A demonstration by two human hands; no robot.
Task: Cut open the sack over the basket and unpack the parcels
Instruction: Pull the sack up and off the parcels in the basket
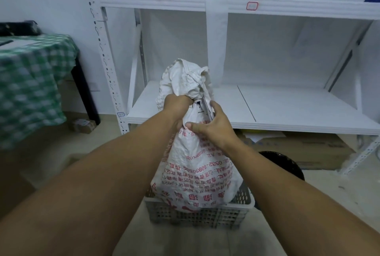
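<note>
- So far the sack (197, 171) stood seemingly uncut in the basket (185, 216), my left hand (176, 104) gripping its neck.
- My right hand (213, 128) held a blade (206, 109) there; no parcels were out.

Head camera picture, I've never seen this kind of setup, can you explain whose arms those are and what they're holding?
No machine here: a person wears a camera on the head, so you look down along their own arms. The left hand grips the bunched neck of a white printed sack, which stands in a grey basket on the floor. The right hand holds a thin metal blade against that neck. No parcels show yet. Behind is a white shelf rack; at left, a table under a green checked cloth.
</note>
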